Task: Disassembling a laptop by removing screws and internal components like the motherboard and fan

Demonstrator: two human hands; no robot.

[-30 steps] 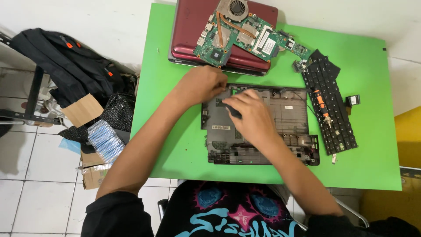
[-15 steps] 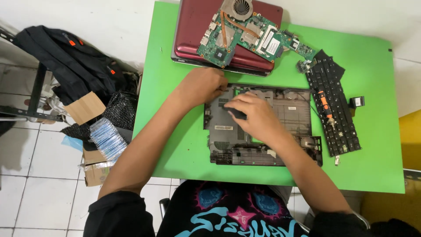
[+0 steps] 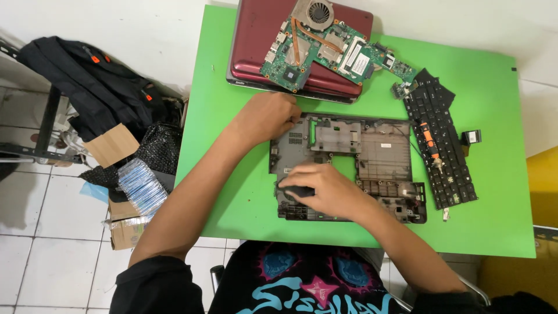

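While right hand [image 3: 325, 189] presses down on small dark part at lower left of grey plastic laptop base shell [image 3: 372, 160], fingers curled over it, left hand [image 3: 267, 116] clamps shell's upper left corner, fingers closed. Shell lies flat at centre of green table [image 3: 494, 93]. Green motherboard with fan [image 3: 325, 43] rests on maroon laptop lid [image 3: 258, 35], top of frame. Black keyboard [image 3: 442, 151] just right of shell.

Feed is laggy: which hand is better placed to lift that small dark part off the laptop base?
Probably right: the right hand already covers the dark part on the laptop base; the left hand rests at its far-left corner.
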